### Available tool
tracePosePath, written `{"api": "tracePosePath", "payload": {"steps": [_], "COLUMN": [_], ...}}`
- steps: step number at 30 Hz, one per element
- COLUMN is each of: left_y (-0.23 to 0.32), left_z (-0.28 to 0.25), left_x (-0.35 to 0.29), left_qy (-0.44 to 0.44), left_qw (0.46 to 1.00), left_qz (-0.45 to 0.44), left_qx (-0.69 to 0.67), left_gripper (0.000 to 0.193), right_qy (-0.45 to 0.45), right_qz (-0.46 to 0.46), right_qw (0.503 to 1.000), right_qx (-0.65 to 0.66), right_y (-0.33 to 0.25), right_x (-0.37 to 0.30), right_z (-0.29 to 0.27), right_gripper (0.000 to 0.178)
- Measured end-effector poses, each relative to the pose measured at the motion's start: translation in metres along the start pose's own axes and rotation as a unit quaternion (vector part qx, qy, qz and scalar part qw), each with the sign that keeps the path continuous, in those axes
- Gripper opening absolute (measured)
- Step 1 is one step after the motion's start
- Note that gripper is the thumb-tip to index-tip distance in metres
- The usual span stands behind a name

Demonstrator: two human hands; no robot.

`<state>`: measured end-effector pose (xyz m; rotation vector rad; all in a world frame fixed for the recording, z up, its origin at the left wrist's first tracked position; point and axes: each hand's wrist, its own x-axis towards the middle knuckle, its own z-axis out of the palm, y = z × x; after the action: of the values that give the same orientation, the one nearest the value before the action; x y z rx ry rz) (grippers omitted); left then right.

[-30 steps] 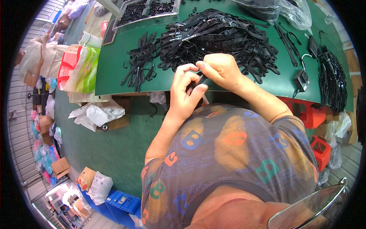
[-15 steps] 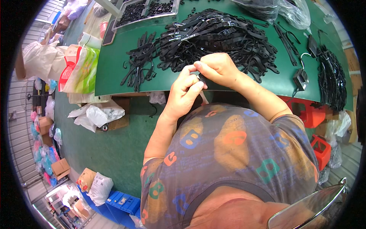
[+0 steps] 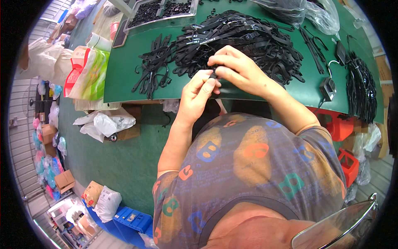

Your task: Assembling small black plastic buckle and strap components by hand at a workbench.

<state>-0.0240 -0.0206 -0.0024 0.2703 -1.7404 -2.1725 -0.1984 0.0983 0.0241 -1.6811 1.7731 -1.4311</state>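
Just over the table's near edge, my left hand (image 3: 196, 96) pinches a small black strap piece (image 3: 213, 75) between thumb and fingers. My right hand (image 3: 240, 71) closes on the upper end of the same piece with thumb and fingertips. Most of the strap is hidden by my fingers. Beyond my hands lies a big heap of black straps (image 3: 236, 35), some with white print. A smaller bunch of black straps (image 3: 152, 62) lies to the left of it on the green table (image 3: 120, 83).
A clear tray (image 3: 161, 17) of small black parts stands at the back left, beside a phone (image 3: 120, 34). On the right are a hook scale (image 3: 327, 87), a bundle of black straps (image 3: 360, 87) and a plastic bag (image 3: 323, 16). A red stool (image 3: 340, 126) stands below the table.
My right hand has opened out from a tight fist and its fingers have shifted along the black piece. More of the piece shows between my hands now.
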Motion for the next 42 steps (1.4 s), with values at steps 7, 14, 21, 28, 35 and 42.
{"api": "tracePosePath", "payload": {"steps": [7,14,21,28,35,42], "left_y": [0.001,-0.02,-0.003,0.0,-0.007,0.001], "left_z": [0.011,0.0,0.01,0.014,0.017,0.015], "left_x": [0.0,0.0,-0.002,-0.001,-0.003,-0.003], "left_qy": [0.043,0.099,0.107,0.091,0.127,0.119], "left_qw": [0.997,0.974,0.958,0.927,0.952,0.912], "left_qz": [0.047,0.071,0.071,0.143,0.142,0.183], "left_qx": [-0.041,0.189,0.255,0.336,0.238,0.348], "left_gripper": [0.039,0.028,0.024,0.026,0.031,0.024], "right_qy": [-0.05,-0.057,-0.056,-0.071,-0.075,-0.085], "right_qz": [-0.038,0.033,0.038,0.057,0.053,0.044], "right_qw": [0.997,0.996,0.996,0.995,0.993,0.993], "right_qx": [0.049,0.057,0.056,0.036,0.071,0.066], "right_y": [0.0,-0.002,-0.007,-0.014,-0.014,-0.015], "right_x": [0.002,-0.004,-0.008,-0.009,-0.01,-0.009], "right_z": [-0.018,-0.018,-0.016,-0.018,-0.014,-0.011], "right_gripper": [0.021,0.02,0.018,0.016,0.014,0.01]}}
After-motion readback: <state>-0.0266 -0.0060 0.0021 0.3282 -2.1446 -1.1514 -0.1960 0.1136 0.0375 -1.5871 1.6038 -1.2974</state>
